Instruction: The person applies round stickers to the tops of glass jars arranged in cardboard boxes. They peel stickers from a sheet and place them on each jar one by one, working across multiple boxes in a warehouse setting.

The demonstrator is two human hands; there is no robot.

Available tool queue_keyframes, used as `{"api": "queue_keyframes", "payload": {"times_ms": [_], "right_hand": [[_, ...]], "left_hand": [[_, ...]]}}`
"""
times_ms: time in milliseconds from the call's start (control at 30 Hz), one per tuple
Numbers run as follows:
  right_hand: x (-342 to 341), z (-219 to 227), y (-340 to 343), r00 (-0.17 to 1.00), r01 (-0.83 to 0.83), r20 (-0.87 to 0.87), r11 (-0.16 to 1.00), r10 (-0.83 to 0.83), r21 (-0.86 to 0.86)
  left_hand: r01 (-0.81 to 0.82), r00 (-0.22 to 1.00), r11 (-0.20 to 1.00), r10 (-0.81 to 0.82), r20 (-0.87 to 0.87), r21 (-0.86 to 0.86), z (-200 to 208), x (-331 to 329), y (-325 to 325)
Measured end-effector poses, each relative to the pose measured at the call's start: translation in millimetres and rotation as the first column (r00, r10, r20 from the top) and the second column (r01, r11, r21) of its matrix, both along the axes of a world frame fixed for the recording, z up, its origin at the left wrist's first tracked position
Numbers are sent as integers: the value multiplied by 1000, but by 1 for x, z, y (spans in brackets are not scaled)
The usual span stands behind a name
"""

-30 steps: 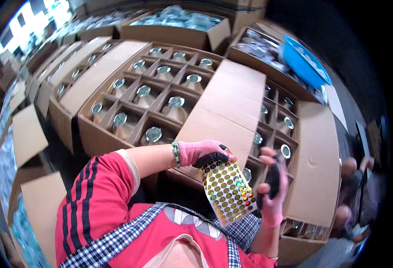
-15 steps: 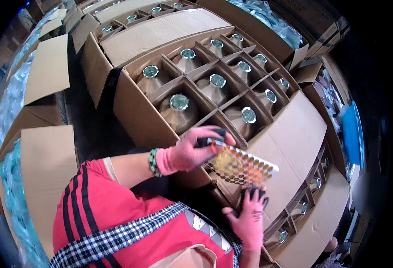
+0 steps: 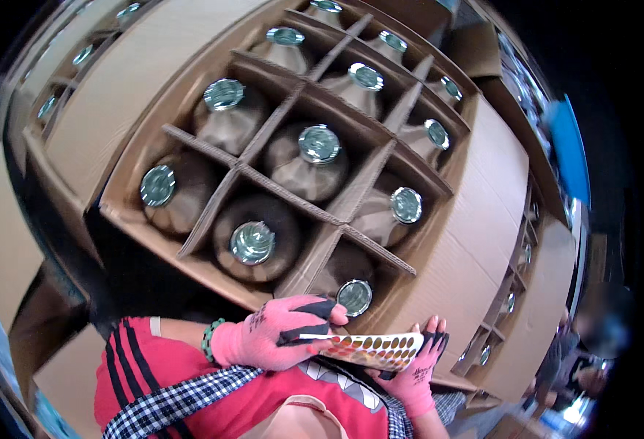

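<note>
My left hand (image 3: 282, 333), in a pink glove with black finger parts and bare fingertips, pinches the left end of a sheet of round gold and orange stickers (image 3: 373, 347). At the sheet's right end is my right hand (image 3: 413, 366), gloved alike, its fingers reaching up past the edge and its thumb below. Just beyond the sheet stands the nearest glass bottle (image 3: 353, 296), upright in a cell of an open cardboard box (image 3: 263, 296). Several more wide-shouldered bottles with open greenish mouths, such as this glass bottle (image 3: 318, 150), fill other cells.
Cardboard dividers (image 3: 344, 219) separate the bottles. A box flap (image 3: 476, 212) slopes out on the right, beside another box of bottles (image 3: 512, 300). More boxed bottles (image 3: 80, 55) stand at the far left. A blue sheet-like object (image 3: 571, 150) rises at the right.
My view has moved closer over the box. The sticker sheet has come down toward my body and turned flatter, and my right hand has risen to its right end.
</note>
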State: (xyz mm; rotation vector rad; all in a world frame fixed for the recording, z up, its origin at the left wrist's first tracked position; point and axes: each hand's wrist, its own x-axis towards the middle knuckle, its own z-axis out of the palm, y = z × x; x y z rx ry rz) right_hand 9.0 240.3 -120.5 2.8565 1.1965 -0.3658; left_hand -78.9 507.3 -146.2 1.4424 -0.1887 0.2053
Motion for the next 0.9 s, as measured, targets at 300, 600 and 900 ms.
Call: {"api": "queue_keyframes", "payload": {"times_ms": [300, 600, 900], "right_hand": [[4, -1, -4, 997, 51, -59, 999, -50, 16], [7, 2, -17, 998, 12, -60, 981, -1, 195], [5, -7, -33, 960, -278, 87, 863, 266, 422]], "left_hand": [[-85, 986, 990, 100, -136, 108, 16, 15, -15], [-220, 974, 968, 225, -29, 120, 2, 6, -35], [-582, 813, 627, 444, -377, -517, 19, -32, -24]]}}
